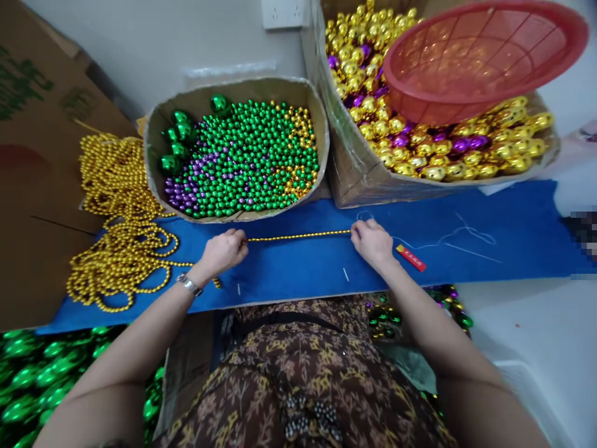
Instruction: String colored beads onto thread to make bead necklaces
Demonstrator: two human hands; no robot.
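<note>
1. Here, seen from above, a seated person stretches a gold bead strand (298, 236) taut across a blue felt mat (513, 242) that covers the work surface.
2. At the far left, a loose pile of gold bead strands (116, 230) spills over the mat's left end, and the stretched length trails back into it.
3. The left hand (224, 250), with a wristwatch (189, 284) on its wrist, is closed in a pinch on the strand's left end.
4. Between the hands the strand runs straight and level, a single line of tiny, shiny gold beads lying just above or on the mat; which, I cannot tell.
5. The right hand (372, 241) is closed in a pinch on the strand's right end, where white thread (448, 238) trails off to the right.
6. Just right of that hand lies a small red lighter (411, 257).
7. Behind the mat stand a cardboard box of green, purple and gold beads (242, 158) and, to its right, a box of larger gold and purple beads (438, 143) with a red plastic basket (480, 56) resting on top.
8. The step in hand looks like measuring or tensioning one length; the next move likely calls for keeping both pinches firm so the beads do not slip off the thread.
</note>
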